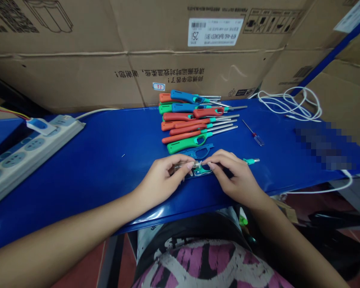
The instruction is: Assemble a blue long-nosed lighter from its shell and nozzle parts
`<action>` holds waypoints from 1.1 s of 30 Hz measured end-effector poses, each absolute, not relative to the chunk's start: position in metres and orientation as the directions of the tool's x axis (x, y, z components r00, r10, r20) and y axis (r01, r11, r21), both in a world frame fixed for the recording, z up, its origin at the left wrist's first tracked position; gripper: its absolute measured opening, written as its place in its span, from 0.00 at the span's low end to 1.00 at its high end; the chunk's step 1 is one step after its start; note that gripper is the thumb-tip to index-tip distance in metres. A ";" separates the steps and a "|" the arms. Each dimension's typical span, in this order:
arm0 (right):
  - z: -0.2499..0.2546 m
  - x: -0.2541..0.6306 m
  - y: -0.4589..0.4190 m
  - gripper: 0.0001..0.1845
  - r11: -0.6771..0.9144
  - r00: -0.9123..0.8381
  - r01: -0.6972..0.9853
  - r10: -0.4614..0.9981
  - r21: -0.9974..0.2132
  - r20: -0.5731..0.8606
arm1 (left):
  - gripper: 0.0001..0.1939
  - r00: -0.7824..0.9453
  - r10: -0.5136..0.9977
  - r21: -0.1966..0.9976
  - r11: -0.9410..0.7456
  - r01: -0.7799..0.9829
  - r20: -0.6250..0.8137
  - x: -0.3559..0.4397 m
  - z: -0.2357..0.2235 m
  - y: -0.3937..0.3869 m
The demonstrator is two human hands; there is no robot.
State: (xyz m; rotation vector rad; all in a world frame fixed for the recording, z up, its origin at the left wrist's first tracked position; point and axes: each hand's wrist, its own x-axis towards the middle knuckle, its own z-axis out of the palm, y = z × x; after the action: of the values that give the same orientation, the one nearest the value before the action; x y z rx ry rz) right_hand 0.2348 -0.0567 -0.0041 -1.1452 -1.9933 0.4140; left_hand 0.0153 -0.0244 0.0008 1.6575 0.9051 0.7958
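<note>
Blue desk (114, 160) below, the clear part (180, 165) lies roughly left to right, pinched in the left hand's (160, 176) grip; the right hand's (241, 178) fingertips are just beside its right end, perhaps holding something, I cannot tell.

Prob. small workshop, blue-topped workbench (108, 160), multi-socket pwr strip (24, 150), screwdriver (253, 133), pile of lighters (184, 143), cardboard (87, 80) behind

blue lighter (203, 169), split open, lying on table (108, 160)
</note>
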 end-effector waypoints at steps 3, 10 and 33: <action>-0.004 0.235 -0.057 0.08 0.535 -0.279 0.583 0.839 -0.611 0.468 | 0.11 0.495 0.867 0.970 -0.172 0.172 0.066 0.015 0.000 -0.025; -0.005 0.234 -0.057 0.08 0.534 -0.271 0.604 0.836 -0.592 0.478 | 0.11 0.494 0.867 0.969 -0.178 0.172 0.072 0.015 0.000 -0.024; -0.005 0.232 -0.056 0.05 0.551 -0.290 0.679 0.809 -0.486 0.512 | 0.09 0.476 0.875 0.951 -0.212 0.224 0.083 0.018 0.005 -0.028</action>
State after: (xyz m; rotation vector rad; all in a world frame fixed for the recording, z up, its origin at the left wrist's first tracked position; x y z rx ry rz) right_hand 0.2323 -0.0561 -0.0052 -1.1944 -2.0467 0.2243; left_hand 0.0183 -0.0280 0.0051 1.7094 0.9467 0.8038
